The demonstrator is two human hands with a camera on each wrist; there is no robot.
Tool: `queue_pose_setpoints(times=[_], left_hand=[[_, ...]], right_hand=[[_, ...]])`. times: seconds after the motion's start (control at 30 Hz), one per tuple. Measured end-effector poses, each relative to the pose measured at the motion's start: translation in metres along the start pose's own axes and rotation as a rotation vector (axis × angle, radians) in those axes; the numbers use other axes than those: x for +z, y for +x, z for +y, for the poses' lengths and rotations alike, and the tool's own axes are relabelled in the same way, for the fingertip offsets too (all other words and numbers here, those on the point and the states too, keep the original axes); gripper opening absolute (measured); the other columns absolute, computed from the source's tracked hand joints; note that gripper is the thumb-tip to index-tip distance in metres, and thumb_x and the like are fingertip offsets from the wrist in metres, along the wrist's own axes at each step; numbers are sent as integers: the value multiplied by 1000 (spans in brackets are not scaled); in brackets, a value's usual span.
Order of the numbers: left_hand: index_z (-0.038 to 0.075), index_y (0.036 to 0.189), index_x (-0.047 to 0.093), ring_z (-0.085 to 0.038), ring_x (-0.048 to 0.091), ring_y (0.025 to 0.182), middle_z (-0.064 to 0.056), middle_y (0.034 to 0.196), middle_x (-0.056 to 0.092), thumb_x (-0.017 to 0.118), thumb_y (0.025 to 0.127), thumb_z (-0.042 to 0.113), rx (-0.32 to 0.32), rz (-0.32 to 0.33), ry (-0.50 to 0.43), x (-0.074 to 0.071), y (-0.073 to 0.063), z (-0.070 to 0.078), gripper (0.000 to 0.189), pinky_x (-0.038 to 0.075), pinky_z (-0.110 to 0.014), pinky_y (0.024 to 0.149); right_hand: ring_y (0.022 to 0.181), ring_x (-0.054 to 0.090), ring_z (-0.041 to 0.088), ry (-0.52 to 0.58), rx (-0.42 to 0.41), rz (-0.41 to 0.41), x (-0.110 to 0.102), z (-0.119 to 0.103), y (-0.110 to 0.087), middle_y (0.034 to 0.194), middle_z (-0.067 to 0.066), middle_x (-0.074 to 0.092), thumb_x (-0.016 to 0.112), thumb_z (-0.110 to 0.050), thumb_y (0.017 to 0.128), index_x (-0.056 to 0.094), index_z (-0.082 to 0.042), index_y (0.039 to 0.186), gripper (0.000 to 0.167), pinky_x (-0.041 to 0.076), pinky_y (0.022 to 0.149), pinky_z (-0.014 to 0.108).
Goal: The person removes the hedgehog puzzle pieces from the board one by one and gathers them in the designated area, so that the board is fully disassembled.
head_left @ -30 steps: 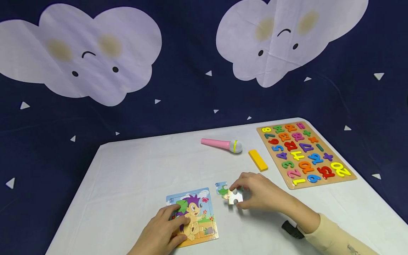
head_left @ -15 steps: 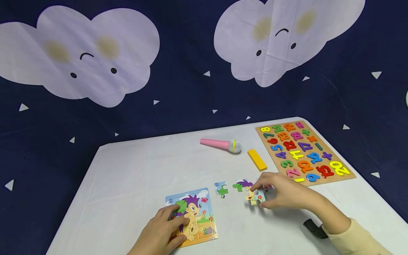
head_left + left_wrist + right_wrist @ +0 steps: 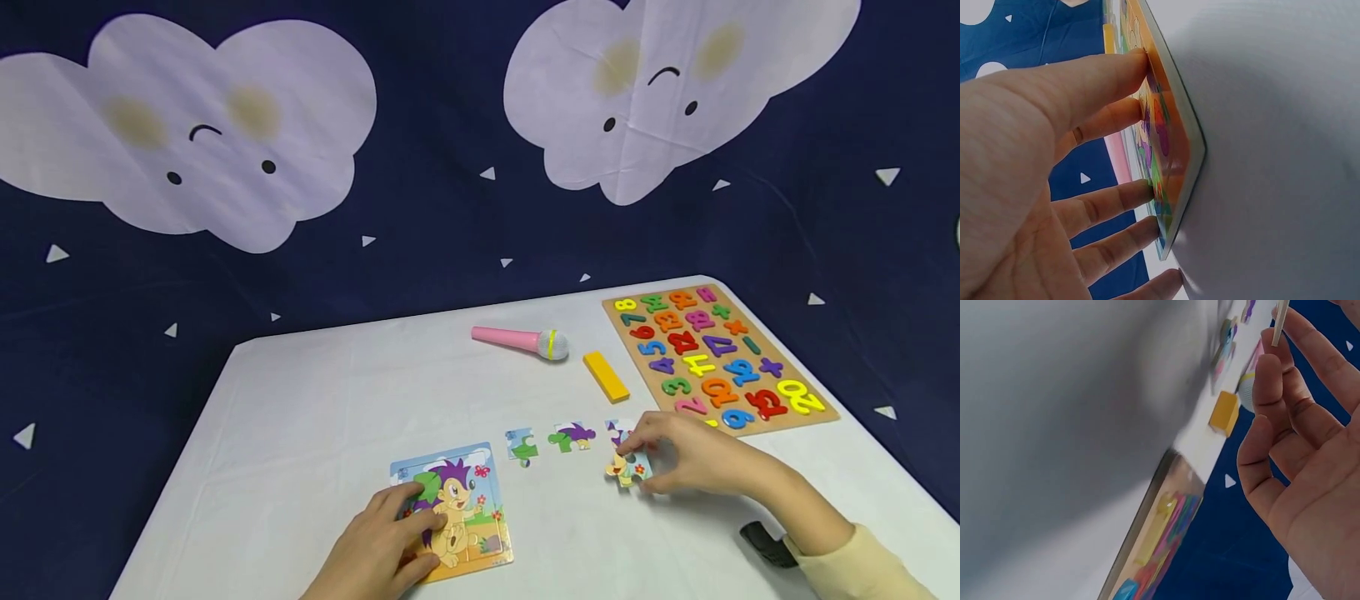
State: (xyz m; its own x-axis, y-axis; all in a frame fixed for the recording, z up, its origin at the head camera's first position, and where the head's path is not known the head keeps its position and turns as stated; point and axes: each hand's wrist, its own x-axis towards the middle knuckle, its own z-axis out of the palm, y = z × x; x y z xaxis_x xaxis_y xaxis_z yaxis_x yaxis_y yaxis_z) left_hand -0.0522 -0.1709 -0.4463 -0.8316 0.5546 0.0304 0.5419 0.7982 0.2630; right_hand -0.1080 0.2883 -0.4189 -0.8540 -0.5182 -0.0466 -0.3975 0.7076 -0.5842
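My left hand (image 3: 386, 537) rests on a square hedgehog jigsaw puzzle (image 3: 487, 500), fingertips and thumb spread over its left part. In the left wrist view the fingertips touch the face of the puzzle (image 3: 1175, 140). My right hand (image 3: 697, 454) pinches a loose jigsaw piece (image 3: 622, 472) with a cream body and a red flower on it, tilted above the table. Only the thin edge of that piece (image 3: 1280, 326) shows in the right wrist view. A leaf piece (image 3: 522, 445) and a purple-haired piece (image 3: 572, 437) lie on the table. Another piece (image 3: 615, 428) is partly covered by the right hand.
Behind the pieces lie a pink toy microphone (image 3: 517, 340) and a yellow block (image 3: 606, 377). A wooden number board (image 3: 660, 402) with colourful digits occupies the table's right side. A dark blue cloth with clouds hangs behind the white table (image 3: 315, 417).
My right hand has carried the pinched piece to the right, away from the hedgehog puzzle, uncovering the leaf piece and the purple-haired piece. My left hand stays on the puzzle.
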Motion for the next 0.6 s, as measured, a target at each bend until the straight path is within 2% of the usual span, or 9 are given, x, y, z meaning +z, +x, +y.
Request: queue_pose_setpoints(times=[0.17,0.6], left_hand=[[34,121,74,-33,61,131,-9,146,62,79,95,48,6,3,7,1,-1,-1,30,59,-60,102],[34,121,74,-33,61,132,-9,146,62,80,95,47,5,13,17,1,-1,1,30,59,-59,101]], right_hand=[[91,56,2,-6,-10,-9,0,7,-4,103,-19,69,94,-43,80,82,-30,115,40,53,79,24],[91,56,2,65,-10,-46,5,17,-9,103,-17,69,93,-40,81,81,-29,116,38,53,79,22]])
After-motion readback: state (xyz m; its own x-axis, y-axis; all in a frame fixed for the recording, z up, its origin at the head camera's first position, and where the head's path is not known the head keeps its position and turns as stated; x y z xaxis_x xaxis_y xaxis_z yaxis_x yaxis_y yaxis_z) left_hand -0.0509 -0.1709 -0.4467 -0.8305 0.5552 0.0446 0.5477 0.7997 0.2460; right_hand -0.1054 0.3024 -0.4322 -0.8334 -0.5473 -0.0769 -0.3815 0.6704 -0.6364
